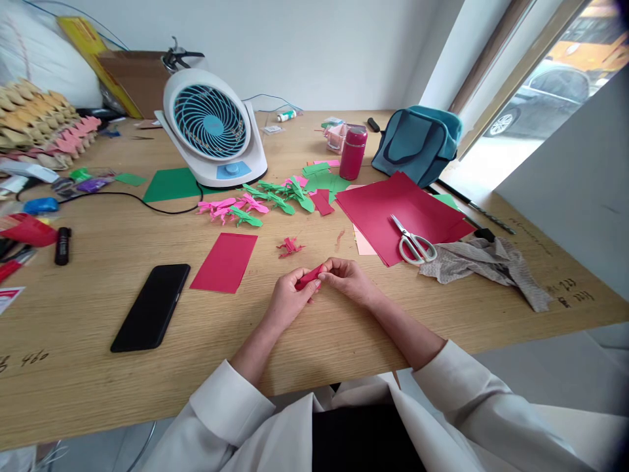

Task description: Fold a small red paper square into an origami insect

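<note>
My left hand (289, 296) and my right hand (346, 278) meet over the wooden table (98, 393) and pinch a small folded piece of red paper (309, 276) between their fingertips. Both hands are closed on it. Just beyond them lies a small finished red paper figure (289, 247). A flat red paper rectangle (225, 261) rests to the left of my hands. A stack of red paper sheets (388, 206) lies to the right, with white-handled scissors (414, 244) on top.
A black phone (151, 306) lies at the left front. Pink and green folded paper figures (255, 202) sit mid-table before a white desk fan (212, 128). A red bottle (352, 153), blue bag (417, 141) and crumpled cloth (491, 262) stand at the right.
</note>
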A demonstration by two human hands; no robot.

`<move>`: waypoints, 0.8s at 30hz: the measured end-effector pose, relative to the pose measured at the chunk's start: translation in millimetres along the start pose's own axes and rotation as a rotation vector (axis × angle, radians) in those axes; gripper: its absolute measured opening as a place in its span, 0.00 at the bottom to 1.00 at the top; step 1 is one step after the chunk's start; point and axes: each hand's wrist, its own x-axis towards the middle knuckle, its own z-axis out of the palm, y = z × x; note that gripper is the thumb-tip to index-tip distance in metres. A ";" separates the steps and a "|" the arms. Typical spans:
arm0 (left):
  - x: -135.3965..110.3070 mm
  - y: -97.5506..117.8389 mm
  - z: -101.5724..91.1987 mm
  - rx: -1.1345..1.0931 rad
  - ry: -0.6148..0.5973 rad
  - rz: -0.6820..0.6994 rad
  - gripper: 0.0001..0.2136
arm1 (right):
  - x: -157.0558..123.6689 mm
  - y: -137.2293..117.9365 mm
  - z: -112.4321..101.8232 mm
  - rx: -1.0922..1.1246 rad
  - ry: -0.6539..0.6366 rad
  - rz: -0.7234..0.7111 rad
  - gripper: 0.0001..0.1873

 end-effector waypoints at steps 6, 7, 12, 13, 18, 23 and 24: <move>0.0 -1.8 2.2 0.067 -0.001 -0.013 0.12 | -2.7 -0.6 -2.0 -0.120 0.033 -0.019 0.19; 0.0 -2.2 2.6 0.091 0.004 -0.005 0.12 | -3.0 -0.5 -2.0 -0.139 0.035 -0.029 0.19; 0.2 -4.5 3.7 0.193 0.032 0.042 0.08 | -2.4 2.7 -0.4 -0.150 0.049 -0.069 0.19; 0.3 -4.7 3.9 0.200 0.035 0.043 0.08 | -2.1 3.3 -0.1 -0.133 0.046 -0.070 0.19; 0.4 -3.4 4.2 0.215 0.029 0.046 0.08 | -2.1 1.6 0.8 -0.116 0.064 -0.073 0.18; -1.4 1.8 1.4 0.105 -0.028 0.025 0.12 | -2.9 -1.8 0.6 -0.112 0.103 -0.074 0.16; -1.7 2.6 0.6 0.062 -0.042 0.017 0.14 | -2.7 -1.9 0.4 -0.111 0.109 -0.074 0.16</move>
